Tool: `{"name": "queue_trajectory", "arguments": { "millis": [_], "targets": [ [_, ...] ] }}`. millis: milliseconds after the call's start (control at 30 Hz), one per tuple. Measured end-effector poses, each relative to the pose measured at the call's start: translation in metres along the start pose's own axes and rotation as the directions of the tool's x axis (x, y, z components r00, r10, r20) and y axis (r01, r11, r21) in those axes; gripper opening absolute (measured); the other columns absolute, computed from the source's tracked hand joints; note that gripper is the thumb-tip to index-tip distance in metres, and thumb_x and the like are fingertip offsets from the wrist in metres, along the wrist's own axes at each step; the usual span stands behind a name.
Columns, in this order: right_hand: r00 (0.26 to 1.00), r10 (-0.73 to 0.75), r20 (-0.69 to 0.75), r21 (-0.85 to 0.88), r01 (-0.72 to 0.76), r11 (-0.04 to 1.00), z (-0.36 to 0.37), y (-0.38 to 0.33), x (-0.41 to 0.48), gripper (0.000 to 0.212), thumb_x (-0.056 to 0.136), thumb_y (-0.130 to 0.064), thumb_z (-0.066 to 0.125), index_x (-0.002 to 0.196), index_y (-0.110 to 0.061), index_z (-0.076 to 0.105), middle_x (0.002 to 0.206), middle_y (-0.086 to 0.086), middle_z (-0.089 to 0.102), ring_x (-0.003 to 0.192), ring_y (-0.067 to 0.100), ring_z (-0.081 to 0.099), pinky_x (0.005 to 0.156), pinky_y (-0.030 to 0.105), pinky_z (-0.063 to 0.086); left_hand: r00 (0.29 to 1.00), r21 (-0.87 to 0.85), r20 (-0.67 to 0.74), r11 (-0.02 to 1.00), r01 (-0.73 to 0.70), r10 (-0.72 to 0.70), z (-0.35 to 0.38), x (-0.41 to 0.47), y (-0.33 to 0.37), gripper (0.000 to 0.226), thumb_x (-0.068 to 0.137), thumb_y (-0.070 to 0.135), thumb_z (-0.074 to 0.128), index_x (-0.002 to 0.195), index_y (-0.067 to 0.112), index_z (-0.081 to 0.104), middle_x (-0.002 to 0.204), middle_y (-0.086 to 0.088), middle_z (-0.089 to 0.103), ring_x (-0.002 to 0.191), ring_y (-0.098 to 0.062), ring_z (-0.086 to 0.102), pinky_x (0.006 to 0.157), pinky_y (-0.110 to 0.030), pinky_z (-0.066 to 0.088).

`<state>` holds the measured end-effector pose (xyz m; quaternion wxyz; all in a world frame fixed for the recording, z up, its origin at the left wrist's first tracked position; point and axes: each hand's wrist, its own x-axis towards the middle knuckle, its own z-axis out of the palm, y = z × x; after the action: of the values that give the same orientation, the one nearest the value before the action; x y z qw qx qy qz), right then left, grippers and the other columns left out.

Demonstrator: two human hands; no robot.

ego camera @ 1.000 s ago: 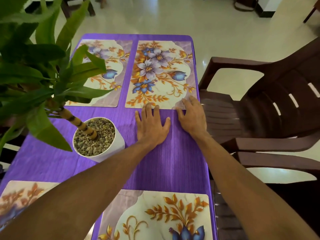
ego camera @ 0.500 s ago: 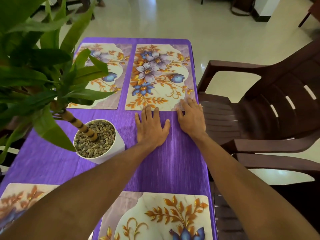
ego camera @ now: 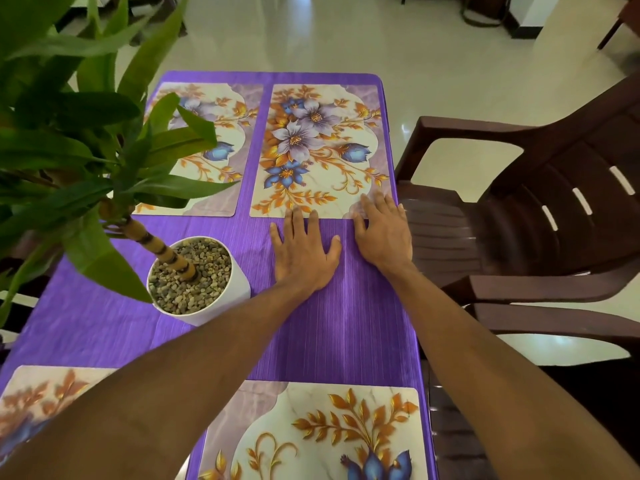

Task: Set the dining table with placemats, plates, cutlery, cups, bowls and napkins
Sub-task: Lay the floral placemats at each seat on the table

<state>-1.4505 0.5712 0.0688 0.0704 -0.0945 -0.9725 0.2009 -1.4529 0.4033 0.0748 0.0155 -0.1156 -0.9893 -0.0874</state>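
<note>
Both hands lie flat, fingers spread and holding nothing. The left hand [ego camera: 303,251] rests on the purple ribbed tablecloth [ego camera: 346,323] with its fingertips touching the near edge of the far-right rectangular floral placemat [ego camera: 322,147], and the right hand [ego camera: 384,233] presses that mat's near corner by the table's edge. This looks like the placemat step, squaring up one of four mats; next comes letting go and fetching plates, none of which I can see.

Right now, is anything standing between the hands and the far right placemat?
Nothing visible: left hand and right hand lie flat with fingertips on the placemat edge. The plant pot stands apart, to the left.
</note>
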Motion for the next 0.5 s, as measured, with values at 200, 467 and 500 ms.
{"name": "queue_trajectory", "arguments": {
  "millis": [200, 467, 500],
  "targets": [
    [1.0, 0.003, 0.009, 0.038, -0.004, 0.999, -0.001, 0.001, 0.0, 0.059, 0.105, -0.048, 0.036, 0.156, -0.019, 0.03, 0.165, 0.006, 0.026, 0.153, 0.027, 0.021, 0.124, 0.047, 0.013, 1.0, -0.006, 0.006, 1.0, -0.004, 0.004, 0.0, -0.001, 0.0, 0.075, 0.096, 0.062, 0.03, 0.155, 0.017, 0.022, 0.163, -0.012, 0.019, 0.152, -0.032, 0.011, 0.121, -0.057, 0.009],
    [0.998, -0.053, 0.025, 0.077, 0.051, 0.996, -0.018, -0.008, -0.058, 0.05, 0.098, -0.037, 0.058, 0.144, -0.02, 0.049, 0.158, 0.01, 0.035, 0.143, 0.028, 0.036, 0.115, 0.045, 0.039, 0.999, -0.109, -0.039, 0.994, -0.022, 0.018, -0.002, -0.001, -0.002, 0.075, 0.095, 0.057, 0.042, 0.153, 0.013, 0.026, 0.16, -0.017, 0.024, 0.151, -0.034, 0.013, 0.119, -0.055, 0.015],
    [0.997, -0.072, 0.043, 0.058, 0.069, 0.996, -0.019, -0.009, -0.072, 0.047, 0.098, -0.037, 0.057, 0.142, -0.02, 0.053, 0.157, 0.009, 0.037, 0.143, 0.027, 0.037, 0.115, 0.046, 0.038, 0.998, -0.131, -0.047, 0.991, -0.035, 0.029, -0.004, 0.0, -0.003, 0.072, 0.095, 0.054, 0.045, 0.151, 0.012, 0.03, 0.158, -0.016, 0.029, 0.15, -0.034, 0.017, 0.119, -0.054, 0.02]
  ]
}}
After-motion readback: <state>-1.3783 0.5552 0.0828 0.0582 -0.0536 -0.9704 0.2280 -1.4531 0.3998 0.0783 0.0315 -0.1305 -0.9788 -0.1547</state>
